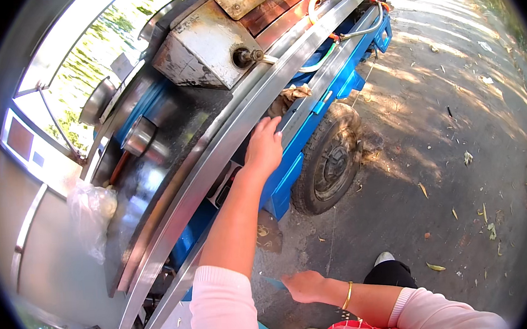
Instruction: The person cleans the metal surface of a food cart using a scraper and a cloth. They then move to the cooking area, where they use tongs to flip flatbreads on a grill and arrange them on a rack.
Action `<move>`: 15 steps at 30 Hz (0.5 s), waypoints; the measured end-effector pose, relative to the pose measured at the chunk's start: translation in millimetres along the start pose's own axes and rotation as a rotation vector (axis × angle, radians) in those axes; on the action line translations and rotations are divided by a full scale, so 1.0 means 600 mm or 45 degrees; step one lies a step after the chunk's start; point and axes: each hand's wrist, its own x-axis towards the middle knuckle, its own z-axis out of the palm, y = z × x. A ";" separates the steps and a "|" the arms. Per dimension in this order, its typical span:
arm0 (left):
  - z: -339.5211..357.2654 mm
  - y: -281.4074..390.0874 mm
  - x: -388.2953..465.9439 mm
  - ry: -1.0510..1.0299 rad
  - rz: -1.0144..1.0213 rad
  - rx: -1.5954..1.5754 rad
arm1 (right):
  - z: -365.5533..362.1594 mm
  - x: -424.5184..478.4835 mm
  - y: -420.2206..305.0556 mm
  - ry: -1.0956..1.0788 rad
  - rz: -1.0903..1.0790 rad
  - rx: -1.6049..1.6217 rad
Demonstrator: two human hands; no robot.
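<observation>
My left hand [264,147] reaches over the gap beside the cart's stainless-steel rail [224,137], fingers extended and somewhat apart. Nothing shows in it, though its underside is hidden. Just beyond the fingertips, a crumpled brown cloth [296,92] lies in the gap. Low in front of me, above the pavement, my right hand [304,286] is closed, with a gold-coloured bracelet [347,295] on its wrist. A thin blue-green item [273,282] sticks out from its fingers; what it is, I cannot tell.
The cart's worktop carries a metal pot [139,135], a white metal box [216,40] with a pipe fitting, and a clear plastic bag [92,215] with contents. Hoses [364,31] run at the far end. Below the blue frame [288,181] stands a tyre [328,159] on leaf-strewn pavement.
</observation>
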 end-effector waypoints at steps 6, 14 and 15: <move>0.093 -0.053 0.162 0.062 -0.256 -0.153 | -0.027 0.024 0.024 -0.108 0.084 -0.026; 0.162 -0.076 0.228 0.175 -0.487 -0.090 | -0.039 0.037 0.067 0.082 -0.130 0.093; 0.170 -0.078 0.229 0.185 -0.484 -0.116 | -0.043 0.040 0.073 0.058 -0.104 0.067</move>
